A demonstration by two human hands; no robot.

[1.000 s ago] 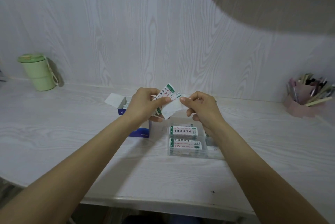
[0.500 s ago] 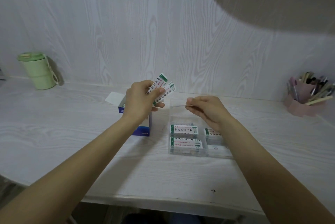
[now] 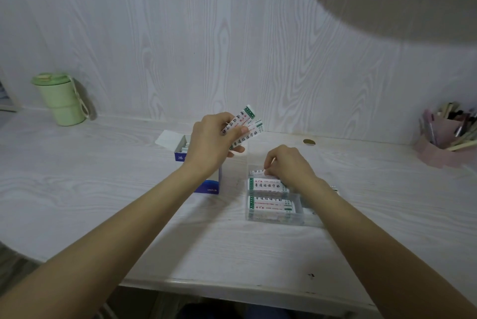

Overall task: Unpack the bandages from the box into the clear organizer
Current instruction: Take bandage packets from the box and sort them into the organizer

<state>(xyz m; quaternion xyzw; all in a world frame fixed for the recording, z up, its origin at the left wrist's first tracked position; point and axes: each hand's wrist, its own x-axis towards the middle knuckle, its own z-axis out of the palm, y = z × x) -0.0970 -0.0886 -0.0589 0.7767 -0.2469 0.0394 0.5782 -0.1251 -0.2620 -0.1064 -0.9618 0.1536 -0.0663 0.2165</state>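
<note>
Right now the left hand (image 3: 210,143) pinches a small fan of bandages (image 3: 244,126) up in the air, just above the open blue box (image 3: 204,179). Their long sides tilt up and to the right. The right hand (image 3: 286,165) is low, fingers curled on one bandage (image 3: 258,171) at the back of the clear organizer (image 3: 273,200). More bandages lie flat there, long side left to right. I think the right hand, being nearer, should place the next one.

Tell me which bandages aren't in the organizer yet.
The two bandages fanned in the left hand, held up above the box. The other visible ones lie in the organizer, where the right hand pinches one.
</note>
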